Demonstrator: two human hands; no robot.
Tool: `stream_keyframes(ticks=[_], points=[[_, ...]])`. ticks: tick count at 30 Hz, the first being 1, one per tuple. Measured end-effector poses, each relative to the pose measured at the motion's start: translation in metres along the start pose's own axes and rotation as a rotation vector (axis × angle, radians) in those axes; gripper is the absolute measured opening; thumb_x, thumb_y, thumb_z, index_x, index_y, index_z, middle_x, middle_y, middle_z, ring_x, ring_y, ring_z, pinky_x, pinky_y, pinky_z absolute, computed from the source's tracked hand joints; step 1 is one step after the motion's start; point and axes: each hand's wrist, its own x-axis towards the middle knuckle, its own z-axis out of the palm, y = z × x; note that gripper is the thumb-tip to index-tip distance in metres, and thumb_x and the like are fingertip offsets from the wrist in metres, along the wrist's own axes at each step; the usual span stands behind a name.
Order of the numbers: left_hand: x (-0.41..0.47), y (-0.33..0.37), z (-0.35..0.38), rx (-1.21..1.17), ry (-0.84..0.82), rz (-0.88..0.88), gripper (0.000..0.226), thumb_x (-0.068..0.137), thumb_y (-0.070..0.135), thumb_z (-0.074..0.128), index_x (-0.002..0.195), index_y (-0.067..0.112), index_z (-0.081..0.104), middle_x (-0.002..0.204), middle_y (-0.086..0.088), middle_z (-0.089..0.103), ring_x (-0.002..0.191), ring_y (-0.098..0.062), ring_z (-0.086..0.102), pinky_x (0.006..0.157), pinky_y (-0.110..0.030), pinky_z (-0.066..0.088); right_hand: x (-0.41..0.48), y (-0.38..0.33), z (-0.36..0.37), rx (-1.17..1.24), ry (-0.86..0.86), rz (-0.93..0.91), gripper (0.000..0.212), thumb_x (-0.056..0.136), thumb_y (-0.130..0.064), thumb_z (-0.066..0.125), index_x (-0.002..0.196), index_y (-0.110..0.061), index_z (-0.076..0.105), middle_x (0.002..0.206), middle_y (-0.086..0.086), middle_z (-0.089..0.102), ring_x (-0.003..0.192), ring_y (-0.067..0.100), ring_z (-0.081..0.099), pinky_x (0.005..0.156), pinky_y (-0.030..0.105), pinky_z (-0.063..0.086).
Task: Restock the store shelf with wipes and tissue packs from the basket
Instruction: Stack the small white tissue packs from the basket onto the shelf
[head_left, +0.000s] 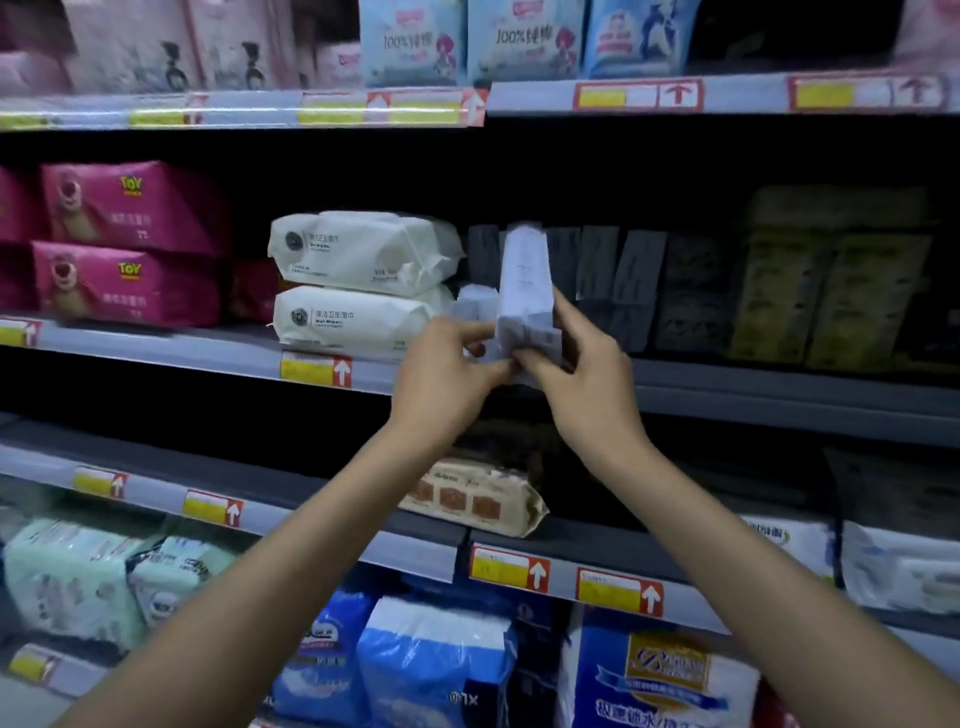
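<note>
step: shelving | slim white plastic-wrapped pack (524, 291) upright at frame centre (label too blurry) | left hand (447, 374) and right hand (584, 364) both pinch its bottom end | next, I reckon: slot it onto grey metal shelf (753, 382) behind

**View, head:** one wide-angle camera, worn on the head, placed close before the shelving (779, 400) and faced forward and slightly down.
**Height:** the top shelf (753, 96) is seen from just below; the middle shelf (208, 348) and lower shelf (415, 551) are seen from above.
**Framing:** both forearms enter from the bottom corners. The left hand (447, 374) and right hand (587, 374) are caught near frame centre at the middle shelf's front edge, with a pack (524, 291) gripped between them.
**Optics:** shelf edges are slanted by the lens, and the borders are blurred.
</note>
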Motion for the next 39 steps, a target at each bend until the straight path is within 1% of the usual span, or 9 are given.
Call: stream_keyframes(ticks=[2,7,12,15,18,22,31,34,39], points=[[0.004,-0.003,0.012,0.161,0.141,-0.125,0.01,0.079,0.036,0.079,0.085,0.03,0.074,0.07,0.011,0.065,0.07,-0.015,0.066,0.057,-0.031,0.045,0.015,0.013,0.013,-0.073,0.041,0.076,0.058,0.095,-0.019,0.071,0.149,-0.028,0.052,0.128,-0.009,0.07,0.12,0.005,0.063,0.099,0.023,0.053],[-0.008,-0.005,0.033,0.215,0.273,-0.24,0.015,0.088,0.045,0.07,0.092,0.032,0.064,0.078,0.014,0.066,0.081,-0.013,0.067,0.066,-0.034,0.051,0.014,0.025,0.03,-0.228,0.198,0.138,0.024,0.094,-0.027,0.071,0.117,-0.021,0.073,0.099,-0.007,0.075,0.095,0.009,0.068,0.07,0.015,0.051],[-0.011,-0.007,0.032,0.187,0.258,-0.237,0.013,0.092,0.047,0.068,0.097,0.035,0.067,0.08,0.017,0.068,0.082,-0.01,0.067,0.069,-0.035,0.055,0.015,0.021,0.033,-0.285,0.222,0.178,0.03,0.088,-0.036,0.075,0.117,-0.028,0.073,0.104,-0.005,0.073,0.101,0.015,0.067,0.087,0.038,0.058],[-0.017,-0.006,0.027,0.138,0.181,-0.227,0.014,0.092,0.037,0.069,0.105,0.035,0.067,0.082,0.017,0.069,0.082,-0.007,0.067,0.07,-0.036,0.057,0.011,0.015,0.028,-0.259,0.192,0.198,0.029,0.087,-0.033,0.077,0.114,-0.028,0.072,0.105,-0.005,0.073,0.102,0.015,0.067,0.087,0.036,0.057],[-0.026,-0.008,0.021,0.097,0.049,-0.21,0.039,0.087,0.027,0.073,0.123,0.037,0.062,0.088,0.018,0.068,0.086,-0.007,0.067,0.077,-0.041,0.06,0.004,0.008,0.015,-0.216,0.126,0.236,0.039,0.086,-0.022,0.08,0.124,-0.024,0.069,0.111,-0.01,0.073,0.1,0.008,0.065,0.079,0.018,0.051],[-0.042,-0.007,0.016,0.067,-0.094,-0.185,0.076,0.084,0.024,0.079,0.151,0.039,0.045,0.104,0.017,0.063,0.092,-0.003,0.063,0.087,-0.043,0.059,-0.013,0.005,-0.006,-0.23,0.067,0.252,0.06,0.084,-0.02,0.082,0.14,-0.023,0.06,0.114,-0.004,0.071,0.105,0.012,0.067,0.093,0.035,0.057],[-0.095,-0.005,0.028,0.251,-0.233,-0.01,0.078,0.089,0.056,0.067,0.158,0.039,0.034,0.142,0.011,0.056,0.133,-0.011,0.052,0.105,-0.041,0.05,-0.089,0.017,-0.073,-0.448,-0.12,0.25,0.074,0.083,-0.031,0.083,0.149,-0.03,0.049,0.138,-0.001,0.06,0.129,0.015,0.055,0.104,0.031,0.048],[-0.121,-0.006,0.049,0.417,-0.366,0.072,0.092,0.088,0.07,0.054,0.164,0.036,0.016,0.161,0.006,0.037,0.148,-0.016,0.034,0.114,-0.041,0.041,-0.126,0.028,-0.093,-0.555,-0.249,0.275,0.082,0.086,-0.043,0.078,0.156,-0.032,0.037,0.154,-0.005,0.045,0.142,0.015,0.043,0.113,0.03,0.039],[-0.166,-0.013,0.093,0.59,-0.502,0.173,0.099,0.085,0.083,0.033,0.163,0.04,-0.011,0.174,-0.003,0.002,0.16,-0.026,0.004,0.125,-0.054,0.024,-0.185,0.059,-0.121,-0.755,-0.455,0.389,0.102,0.086,-0.061,0.07,0.162,-0.041,0.005,0.172,-0.001,0.0,0.159,0.02,-0.006,0.128,0.042,0.015]])
